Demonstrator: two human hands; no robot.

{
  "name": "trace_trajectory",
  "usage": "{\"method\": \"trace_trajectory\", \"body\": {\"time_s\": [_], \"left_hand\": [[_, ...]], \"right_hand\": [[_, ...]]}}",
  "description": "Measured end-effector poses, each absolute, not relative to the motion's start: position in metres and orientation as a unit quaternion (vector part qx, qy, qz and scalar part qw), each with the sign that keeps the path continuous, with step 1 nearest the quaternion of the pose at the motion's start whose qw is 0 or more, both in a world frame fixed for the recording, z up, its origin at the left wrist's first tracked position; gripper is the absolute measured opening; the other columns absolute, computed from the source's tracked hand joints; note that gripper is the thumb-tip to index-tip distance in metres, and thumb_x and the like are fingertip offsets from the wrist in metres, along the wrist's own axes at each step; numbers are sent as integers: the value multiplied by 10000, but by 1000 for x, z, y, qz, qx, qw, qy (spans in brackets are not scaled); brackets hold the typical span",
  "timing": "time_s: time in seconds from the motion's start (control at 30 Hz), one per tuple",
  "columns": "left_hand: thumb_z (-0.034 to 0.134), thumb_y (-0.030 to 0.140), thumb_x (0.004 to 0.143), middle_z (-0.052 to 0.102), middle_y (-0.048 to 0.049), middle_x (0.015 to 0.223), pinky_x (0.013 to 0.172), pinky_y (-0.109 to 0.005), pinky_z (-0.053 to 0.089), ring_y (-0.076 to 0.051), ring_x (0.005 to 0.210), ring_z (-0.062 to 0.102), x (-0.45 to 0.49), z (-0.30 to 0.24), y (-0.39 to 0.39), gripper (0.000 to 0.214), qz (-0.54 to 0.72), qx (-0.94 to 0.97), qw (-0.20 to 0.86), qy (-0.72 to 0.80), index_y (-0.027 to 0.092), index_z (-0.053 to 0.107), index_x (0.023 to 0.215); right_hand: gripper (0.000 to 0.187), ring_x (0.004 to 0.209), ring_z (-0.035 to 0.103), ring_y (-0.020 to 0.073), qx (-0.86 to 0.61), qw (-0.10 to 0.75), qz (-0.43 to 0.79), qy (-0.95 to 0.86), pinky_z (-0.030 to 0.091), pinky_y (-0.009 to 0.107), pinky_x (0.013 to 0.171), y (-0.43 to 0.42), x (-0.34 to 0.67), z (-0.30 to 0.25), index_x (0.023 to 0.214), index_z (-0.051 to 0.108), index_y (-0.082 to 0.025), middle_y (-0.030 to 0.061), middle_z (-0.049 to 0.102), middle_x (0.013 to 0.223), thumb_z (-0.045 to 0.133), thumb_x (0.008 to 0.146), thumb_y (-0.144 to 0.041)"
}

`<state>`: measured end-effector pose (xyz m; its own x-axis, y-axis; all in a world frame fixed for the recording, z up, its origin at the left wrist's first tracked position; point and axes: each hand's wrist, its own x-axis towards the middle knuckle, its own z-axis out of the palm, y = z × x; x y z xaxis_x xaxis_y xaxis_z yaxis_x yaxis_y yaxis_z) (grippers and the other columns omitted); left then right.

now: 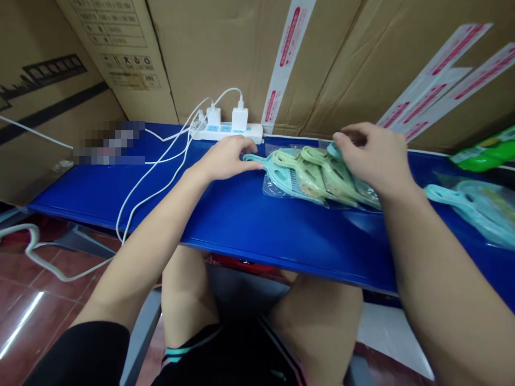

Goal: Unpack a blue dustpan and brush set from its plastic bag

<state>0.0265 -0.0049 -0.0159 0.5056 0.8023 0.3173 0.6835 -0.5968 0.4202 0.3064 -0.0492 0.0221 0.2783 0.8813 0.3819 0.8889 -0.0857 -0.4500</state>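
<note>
On the blue table lies an overlapping row of plastic hand fans in clear wrappers, with looped handles. Its leftmost member is a light blue fan (281, 174); a pale green fan (308, 174) and a second green fan (336, 174) overlap it to the right. My left hand (231, 155) has its thumb and forefinger closed about the leftmost fan's handle. At the row's right end, my right hand (370, 153) curls over another light blue fan (332, 149), thumb against its handle. Most of that fan is hidden under the hand.
Another group of wrapped light blue fans (478, 206) lies right of my right forearm. Behind stand a white power strip (251, 131) with chargers and cables, and tall cardboard boxes (225, 59). A green package (486, 150) sits at the far right. The table's front edge is above my legs.
</note>
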Motion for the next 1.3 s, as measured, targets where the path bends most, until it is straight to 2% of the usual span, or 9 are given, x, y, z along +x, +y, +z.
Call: {"method": "trace_trajectory", "body": {"time_s": [0.2,0.43,0.63,0.73,1.03,1.3], "left_hand": [[750,408,908,735,-73,965,959,-367,517,-213,982,684,27,-18,0,222,235,856,96,451,185,751,912],[669,347,935,709,-73,895,990,-386,522,-217,977,681,30,-17,-3,215,234,853,90,457,171,737,834],[624,338,942,706,-88,890,1023,-416,537,-247,1003,691,32,-15,-5,237,235,848,88,468,180,725,798],[626,348,937,701,-83,859,1012,-407,545,-241,978,685,32,-15,-5,242,243,846,91,466,189,717,779],[602,346,948,740,-86,933,1014,-402,540,-234,966,690,37,-20,-4,250,213,852,86,470,172,747,841],[588,432,968,735,-92,883,947,-396,532,-223,892,659,39,-23,-4,333,182,866,107,453,185,733,798]], "right_hand": [[294,1034,763,253,-725,338,3,-600,544,469,1106,-46,307,16,1079,814,-150,140,807,1073,621,883,-253],[265,974,755,240,-709,379,12,-594,530,498,1124,-43,311,12,1023,814,-146,128,807,1015,633,858,-244],[299,1049,754,241,-727,364,31,-582,521,459,1160,-48,305,16,1106,816,-125,158,801,1125,646,874,-208],[303,1080,751,249,-729,361,36,-580,523,475,1160,-50,302,18,1120,807,-132,158,795,1142,628,886,-201],[330,1073,733,224,-752,329,45,-570,502,409,1157,-56,295,23,1182,806,-98,179,779,1207,620,922,-181],[305,1065,732,242,-739,349,49,-574,509,446,1141,-54,297,21,1128,810,-124,156,792,1134,634,889,-191]]}}
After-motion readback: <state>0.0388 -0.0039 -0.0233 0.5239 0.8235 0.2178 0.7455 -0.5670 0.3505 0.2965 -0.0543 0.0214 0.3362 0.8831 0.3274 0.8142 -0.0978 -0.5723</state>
